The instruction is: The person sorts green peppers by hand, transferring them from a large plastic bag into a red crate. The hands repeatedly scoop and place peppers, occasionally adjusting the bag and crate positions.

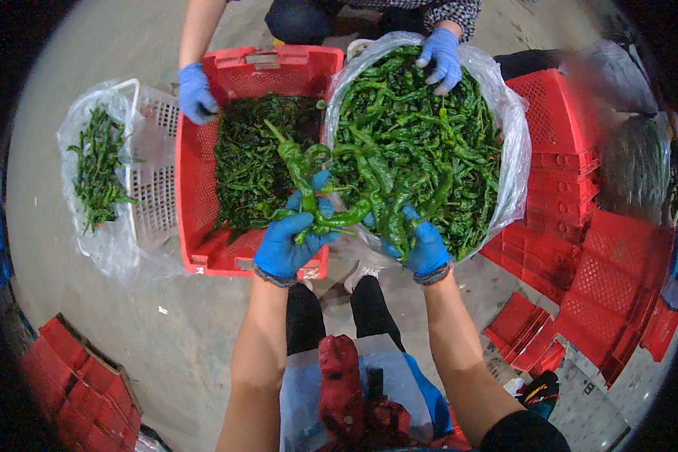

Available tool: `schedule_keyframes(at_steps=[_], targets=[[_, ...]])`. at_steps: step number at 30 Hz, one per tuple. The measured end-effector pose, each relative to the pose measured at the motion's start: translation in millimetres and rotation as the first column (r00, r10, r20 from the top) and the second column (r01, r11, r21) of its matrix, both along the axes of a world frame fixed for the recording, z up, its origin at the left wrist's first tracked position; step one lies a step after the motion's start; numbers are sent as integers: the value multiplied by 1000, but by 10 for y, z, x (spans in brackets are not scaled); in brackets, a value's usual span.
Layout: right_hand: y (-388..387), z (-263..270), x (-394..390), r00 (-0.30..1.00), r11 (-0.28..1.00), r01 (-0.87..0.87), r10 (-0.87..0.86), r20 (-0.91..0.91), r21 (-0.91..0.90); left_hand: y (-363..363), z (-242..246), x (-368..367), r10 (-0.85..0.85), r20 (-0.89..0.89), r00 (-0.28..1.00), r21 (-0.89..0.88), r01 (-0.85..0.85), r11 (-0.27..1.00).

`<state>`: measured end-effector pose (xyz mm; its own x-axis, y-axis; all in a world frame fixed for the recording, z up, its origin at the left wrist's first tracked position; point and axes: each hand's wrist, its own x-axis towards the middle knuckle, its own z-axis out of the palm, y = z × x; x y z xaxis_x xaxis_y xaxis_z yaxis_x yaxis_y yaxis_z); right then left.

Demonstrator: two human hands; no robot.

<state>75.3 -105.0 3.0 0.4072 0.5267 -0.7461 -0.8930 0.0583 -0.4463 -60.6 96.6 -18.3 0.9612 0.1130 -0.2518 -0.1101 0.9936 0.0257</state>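
My left hand [294, 234], in a blue work glove, grips a few long green peppers [298, 164] above the near right part of a red plastic crate [195, 198]. My right hand [421, 240], gloved alike, is closed around another bunch of green peppers [381, 198] at the near edge of a round container lined with clear plastic film [517, 169]. Wrinkled green peppers [418, 124] fill that container almost to its rim. Inside the crate lies a layer of smaller, darker green peppers [254, 158]. The peppers in my two hands nearly meet between the containers.
Opposite me a co-worker's gloved hand [443, 59] rests over the peppers; the other gloved hand [196, 95] is at the crate's left rim. A white basket [155, 164] and a plastic-lined container of peppers stand left. Red crates [553, 186] are stacked right, more red crates [85, 390] lower left.
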Motion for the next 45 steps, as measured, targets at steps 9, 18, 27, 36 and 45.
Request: schedule_keyframes(at_steps=[9, 18, 27, 36, 45], targets=[[658, -135, -484, 968, 947, -211, 236, -81, 242, 359, -71, -706, 122, -287, 950, 224, -58, 973], [775, -321, -863, 595, 772, -481, 636, 492, -416, 415, -615, -1252, 338, -892, 300, 434, 361, 826], [-611, -275, 276, -449, 252, 88, 874, 187, -964, -954, -869, 68, 381, -797, 468, 598, 525, 606], [-608, -239, 801, -230, 610, 140, 786, 574, -780, -241, -1034, 758, 384, -607, 696, 362, 672, -646], [758, -658, 1069, -355, 229, 125, 919, 172, -965, -318, -1061, 856, 393, -662, 638, 501, 767, -401]])
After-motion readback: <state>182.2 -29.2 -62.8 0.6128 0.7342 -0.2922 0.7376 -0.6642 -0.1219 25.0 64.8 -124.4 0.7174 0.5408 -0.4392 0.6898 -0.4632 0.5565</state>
